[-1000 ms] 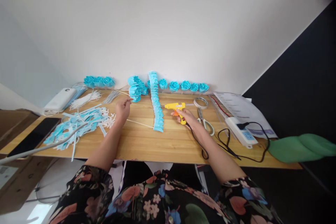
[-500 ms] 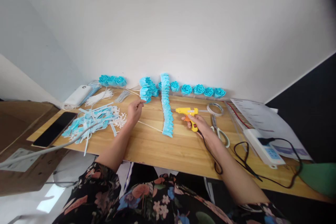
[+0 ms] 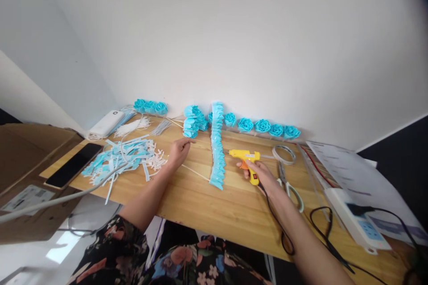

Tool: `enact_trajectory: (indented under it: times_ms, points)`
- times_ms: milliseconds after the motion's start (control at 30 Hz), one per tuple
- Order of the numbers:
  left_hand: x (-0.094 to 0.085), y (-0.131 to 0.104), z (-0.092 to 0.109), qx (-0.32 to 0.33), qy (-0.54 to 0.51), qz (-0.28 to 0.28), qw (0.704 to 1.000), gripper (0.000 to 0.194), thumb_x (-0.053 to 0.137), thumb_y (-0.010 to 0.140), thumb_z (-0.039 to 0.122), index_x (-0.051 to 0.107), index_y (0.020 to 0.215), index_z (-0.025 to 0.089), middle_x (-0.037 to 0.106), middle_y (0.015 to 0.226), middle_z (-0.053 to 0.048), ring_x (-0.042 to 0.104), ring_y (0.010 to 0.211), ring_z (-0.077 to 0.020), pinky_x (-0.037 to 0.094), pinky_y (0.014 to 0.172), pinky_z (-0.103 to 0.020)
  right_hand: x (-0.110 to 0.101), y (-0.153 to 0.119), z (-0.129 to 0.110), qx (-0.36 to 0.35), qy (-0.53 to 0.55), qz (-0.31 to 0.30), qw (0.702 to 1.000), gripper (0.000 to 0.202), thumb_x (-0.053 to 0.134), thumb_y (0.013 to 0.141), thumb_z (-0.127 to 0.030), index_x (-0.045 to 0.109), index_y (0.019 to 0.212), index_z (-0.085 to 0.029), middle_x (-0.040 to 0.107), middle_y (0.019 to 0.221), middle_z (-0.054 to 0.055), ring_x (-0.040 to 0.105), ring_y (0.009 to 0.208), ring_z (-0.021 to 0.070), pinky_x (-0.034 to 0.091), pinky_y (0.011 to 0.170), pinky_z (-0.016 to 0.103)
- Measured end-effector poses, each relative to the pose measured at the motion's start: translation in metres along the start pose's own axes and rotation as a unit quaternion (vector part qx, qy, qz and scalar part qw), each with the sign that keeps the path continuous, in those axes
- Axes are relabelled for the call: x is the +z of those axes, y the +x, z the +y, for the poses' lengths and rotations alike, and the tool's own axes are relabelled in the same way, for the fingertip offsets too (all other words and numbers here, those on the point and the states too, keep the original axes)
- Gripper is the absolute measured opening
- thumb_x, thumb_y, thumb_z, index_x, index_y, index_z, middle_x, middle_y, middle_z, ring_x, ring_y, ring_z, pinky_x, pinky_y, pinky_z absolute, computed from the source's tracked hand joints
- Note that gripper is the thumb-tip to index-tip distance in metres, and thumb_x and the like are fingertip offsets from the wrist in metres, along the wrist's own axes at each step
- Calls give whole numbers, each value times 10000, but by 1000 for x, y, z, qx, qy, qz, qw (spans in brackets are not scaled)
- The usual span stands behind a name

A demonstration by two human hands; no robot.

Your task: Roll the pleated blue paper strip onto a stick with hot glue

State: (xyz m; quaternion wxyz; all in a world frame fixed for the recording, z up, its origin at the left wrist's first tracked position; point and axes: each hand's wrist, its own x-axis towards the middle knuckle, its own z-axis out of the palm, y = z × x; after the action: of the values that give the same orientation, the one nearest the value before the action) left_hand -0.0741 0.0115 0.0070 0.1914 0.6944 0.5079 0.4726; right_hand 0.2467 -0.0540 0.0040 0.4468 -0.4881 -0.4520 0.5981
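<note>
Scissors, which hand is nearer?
Right. The right hand, on the glue gun, is just left of the scissors; the left hand is farther left, beyond the blue strip.

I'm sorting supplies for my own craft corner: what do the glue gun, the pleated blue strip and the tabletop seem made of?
Glue gun: probably hard plastic, smooth, going by its even yellow body and moulded shape.
Pleated blue strip: perhaps thin nonwoven fabric or paper, mostly matt; its soft folds fit either.
Tabletop: wood or woodgrain laminate, with slight sheen; the grain shows.
</note>
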Motion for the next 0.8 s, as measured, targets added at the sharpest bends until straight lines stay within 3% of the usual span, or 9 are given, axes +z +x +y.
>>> enact_trajectory:
  times_ms: [133, 267, 433, 533, 633, 733, 800]
  points:
    - [5, -2, 0, 9, 8, -28, 1000, 334, 426, 803, 163, 756, 853, 173, 725, 821, -39, 639, 715, -166, 481, 705, -259, 1, -3, -4, -27, -2, -11, 1000, 369, 712, 756, -526, 769, 811, -166, 673, 646, 56, 565, 590, 141, 446, 581, 257]
    - [7, -4, 3, 12, 26, -80, 996, 342, 414, 812, 185, 748, 879, 156, 718, 772, -30, 619, 644, -148, 464, 655, -240, 5, -8, -17, -41, -16, -20, 999, 417, 725, 727, -540, 753, 927, -175, 746, 842, 89, 657, 765, 205, 504, 719, 307]
    - [3, 2, 26, 78, 60, -148, 984, 354, 392, 845, 168, 735, 929, 148, 740, 910, -42, 664, 792, -158, 474, 746, -236, 8, -19, -34, -8, -52, -88, 995, 420, 737, 727, -507, 736, 971, -166, 755, 893, 104, 685, 896, 255, 527, 749, 330]
    - [-4, 12, 45, 146, 111, -257, 949, 360, 399, 899, 204, 710, 1077, 176, 728, 1059, -48, 669, 915, -177, 466, 812, -249, 5, -27, -28, 5, -37, -108, 993, 375, 742, 732, -484, 738, 921, -160, 751, 908, 108, 690, 907, 255, 539, 746, 334]
    - [-10, 24, 55, 171, 157, -379, 896, 349, 417, 938, 267, 664, 1176, 202, 712, 1115, -46, 661, 939, -174, 444, 811, -240, 3, -35, -12, 14, -11, -107, 994, 370, 740, 733, -495, 734, 864, -148, 748, 898, 115, 694, 888, 246, 543, 749, 336]
    - [-13, 30, 51, 144, 163, -471, 855, 280, 462, 935, 309, 691, 1042, 190, 723, 1027, -34, 653, 889, -158, 419, 751, -213, 3, -39, 1, 19, -21, -106, 994, 390, 739, 726, -518, 731, 847, -148, 748, 898, 112, 697, 832, 228, 541, 757, 336]
    - [-16, 29, 42, 120, 136, -507, 843, 265, 509, 917, 365, 687, 949, 173, 718, 946, -29, 642, 835, -147, 403, 708, -201, 4, -41, 5, 19, -44, -106, 993, 404, 737, 726, -528, 729, 855, -145, 748, 899, 110, 692, 791, 212, 539, 758, 334]
